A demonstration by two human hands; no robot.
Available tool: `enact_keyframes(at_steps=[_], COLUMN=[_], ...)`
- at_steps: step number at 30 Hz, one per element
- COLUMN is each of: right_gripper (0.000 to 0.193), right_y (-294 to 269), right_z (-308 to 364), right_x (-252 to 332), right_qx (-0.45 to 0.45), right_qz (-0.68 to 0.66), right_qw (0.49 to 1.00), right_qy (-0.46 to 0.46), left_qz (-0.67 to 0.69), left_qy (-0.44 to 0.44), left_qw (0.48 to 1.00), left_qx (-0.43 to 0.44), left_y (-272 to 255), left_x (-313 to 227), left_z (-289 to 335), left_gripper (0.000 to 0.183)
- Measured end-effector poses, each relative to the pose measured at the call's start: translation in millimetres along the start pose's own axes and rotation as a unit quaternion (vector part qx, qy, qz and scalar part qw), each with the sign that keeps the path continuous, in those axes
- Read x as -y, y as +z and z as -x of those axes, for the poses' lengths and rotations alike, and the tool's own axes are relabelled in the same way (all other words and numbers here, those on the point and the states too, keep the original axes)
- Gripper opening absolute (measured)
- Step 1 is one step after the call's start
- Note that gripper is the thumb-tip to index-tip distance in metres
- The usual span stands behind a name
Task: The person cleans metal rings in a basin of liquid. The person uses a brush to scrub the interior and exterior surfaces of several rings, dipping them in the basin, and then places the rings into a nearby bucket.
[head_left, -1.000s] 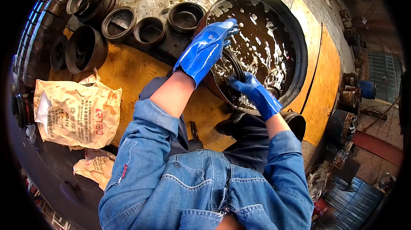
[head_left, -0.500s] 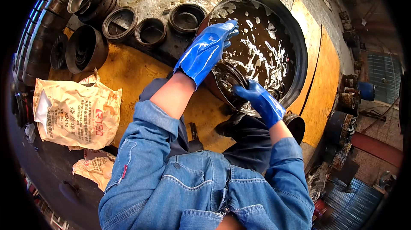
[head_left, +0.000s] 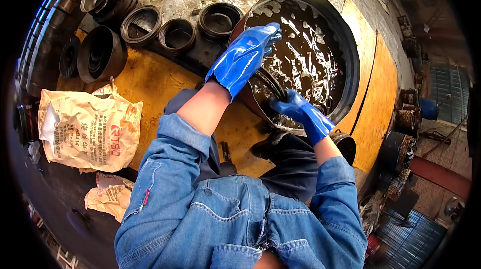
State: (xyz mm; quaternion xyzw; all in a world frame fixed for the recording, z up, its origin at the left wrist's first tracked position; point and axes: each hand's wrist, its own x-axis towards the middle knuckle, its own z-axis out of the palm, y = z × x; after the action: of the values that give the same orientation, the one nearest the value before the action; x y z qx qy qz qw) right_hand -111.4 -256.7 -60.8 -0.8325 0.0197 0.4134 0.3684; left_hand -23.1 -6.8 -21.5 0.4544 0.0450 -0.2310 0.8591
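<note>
A wide black tub of dark liquid with whitish foam stands in front of my legs. My left hand, in a long blue rubber glove, is at the tub's left rim, its fingers stretched out over the liquid. My right hand, gloved alike, closes on the edge of a dark metal ring at the tub's near side. The ring stands tilted, partly below the rim. My left fingers are just above it; whether they touch it, I cannot tell.
Several dark round metal parts line the far left, with a larger stack beyond. Left of me lies a tan paper sack, a torn one below it. Yellow boards run beside the tub. Dark cans stand right.
The ring in my right hand has turned, showing more edge-on, and my right hand has shifted slightly left. The foam has drifted on the liquid. My left hand has barely moved.
</note>
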Motion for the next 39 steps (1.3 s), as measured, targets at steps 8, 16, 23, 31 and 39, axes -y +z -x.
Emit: enact_keyframes(at_steps=[8,16,23,31,39], right_gripper=[0.057,0.034,0.066,0.040,0.054], right_y=[20.3,3.9,22.0,0.0,23.6], right_z=[-19.5,11.3,5.3,10.4,-0.6], right_x=[97.8,-3.2,86.9,26.1,97.1], right_qx=[-0.154,-0.043,-0.184,-0.009,-0.149], right_qz=[0.118,0.006,0.051,0.073,0.035], right_qw=[0.980,0.999,0.982,0.996,0.988], right_qy=[0.045,-0.010,-0.012,0.040,0.006], left_qz=[0.027,0.003,0.024,0.034,-0.014], left_qy=[0.003,0.019,-0.012,-0.021,0.018], left_qw=[1.000,1.000,0.999,0.999,1.000], left_qx=[-0.010,-0.002,-0.024,-0.028,-0.008], left_y=[-4.4,-6.4,-3.6,-18.2,-9.3], left_x=[9.3,2.6,6.2,9.3,5.7], left_z=[-4.4,-0.6,-5.1,-18.7,-0.7], left_gripper=[0.058,0.051,0.047,0.038,0.048])
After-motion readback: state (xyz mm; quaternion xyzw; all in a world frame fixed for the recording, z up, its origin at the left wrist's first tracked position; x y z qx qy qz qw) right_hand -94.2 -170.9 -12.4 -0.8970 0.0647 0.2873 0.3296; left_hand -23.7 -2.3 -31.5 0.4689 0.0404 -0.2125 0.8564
